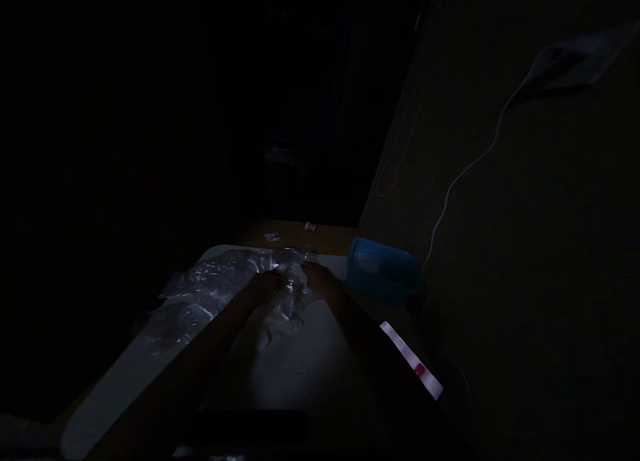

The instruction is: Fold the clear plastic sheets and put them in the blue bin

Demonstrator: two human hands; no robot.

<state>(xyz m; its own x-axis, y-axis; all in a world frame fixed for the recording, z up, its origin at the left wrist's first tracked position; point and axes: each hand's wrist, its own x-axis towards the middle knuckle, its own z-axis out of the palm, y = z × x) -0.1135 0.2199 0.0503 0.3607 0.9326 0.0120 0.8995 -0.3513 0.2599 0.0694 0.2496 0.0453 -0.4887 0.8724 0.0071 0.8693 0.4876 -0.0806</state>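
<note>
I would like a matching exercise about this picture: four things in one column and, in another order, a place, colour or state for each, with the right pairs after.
Things
1. plastic sheeting
2. container
3. long cable
4. narrow strip

Descriptions
A. curves down from the upper right
B. pale, with a red patch
C. clear and crumpled, at the left hand and right hand
D. blue, near the far right corner of the white tabletop

Right pairs: 1-C, 2-D, 3-A, 4-B

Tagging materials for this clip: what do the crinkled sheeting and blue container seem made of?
Crinkled sheeting: probably thin, glossy clear plastic; sharp glints run along its creases.
Blue container: perhaps rigid plastic, as its sides hold shape; finish unclear.
</note>
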